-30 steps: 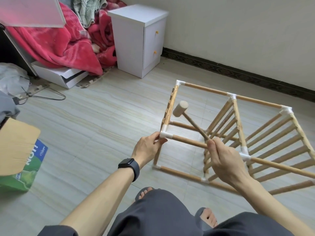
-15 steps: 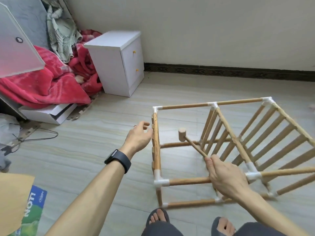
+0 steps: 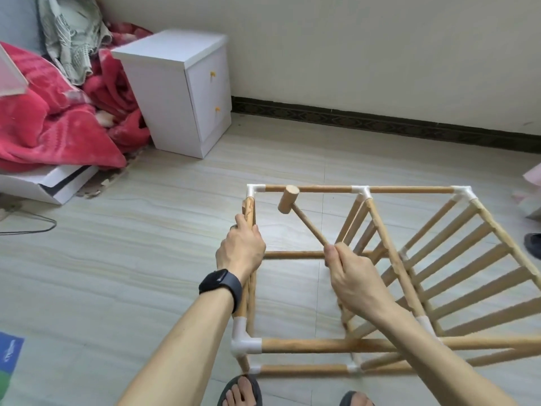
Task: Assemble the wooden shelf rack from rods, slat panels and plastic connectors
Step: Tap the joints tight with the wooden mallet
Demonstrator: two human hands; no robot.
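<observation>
Rack [image 3: 307, 345] lies on its side on the floor, near the cabinet [image 3: 181, 92]. Rods, slat panels and connectors look joined; judging by the raised mallet [image 3: 304, 221], tapping the joints home is what's left. Left hand [image 3: 241, 252]: grip closed round the end rod [image 3: 248, 210] nearest the cabinet. Right hand [image 3: 354, 276]: grip closed round the mallet handle.

Both forearms are bare and extended forward and down. The left hand [image 3: 240, 249] is wrapped around an upright wooden rod [image 3: 249, 208], seen from the back of the hand. A black watch [image 3: 221, 288] is worn on the left wrist. The right hand [image 3: 352, 273] is closed around the handle end of a wooden mallet [image 3: 304, 222], thumb up along the handle, mallet head pointed away from the body. The hands are held apart. A sandalled left foot [image 3: 240, 391] is seen at the bottom edge.
</observation>
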